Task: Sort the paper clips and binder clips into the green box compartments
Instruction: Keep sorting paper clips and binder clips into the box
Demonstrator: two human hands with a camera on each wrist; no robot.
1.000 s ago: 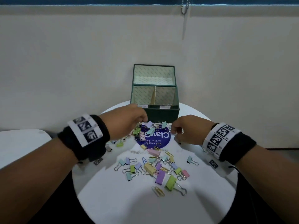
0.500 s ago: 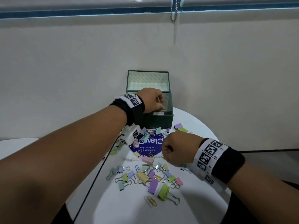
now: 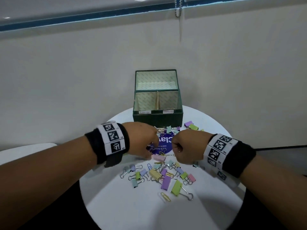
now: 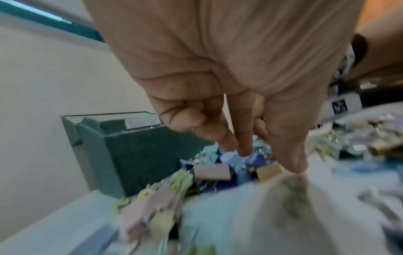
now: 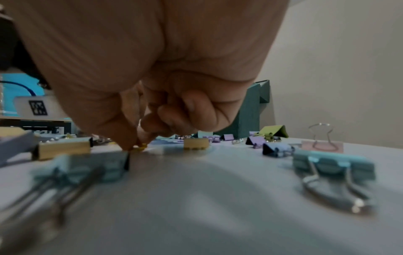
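Observation:
The green box stands open at the table's far side, its front part split by a divider into two labelled compartments. Pastel binder clips and gold paper clips lie scattered on the white round table. My left hand reaches down at the pile's left; in the left wrist view its fingers are extended, the thumb tip touches the table and it holds nothing. A pink binder clip lies beside it. My right hand pinches a small yellow paper clip against the table.
A round purple sticker lies under the clips between my hands. Purple and green binder clips sit to the right of the box. A wall rises close behind the box. A bead chain hangs from the blind above.
My left hand was over the green box half a second ago and has come back down to the pile. My right hand stayed at the pile and closed on a paper clip.

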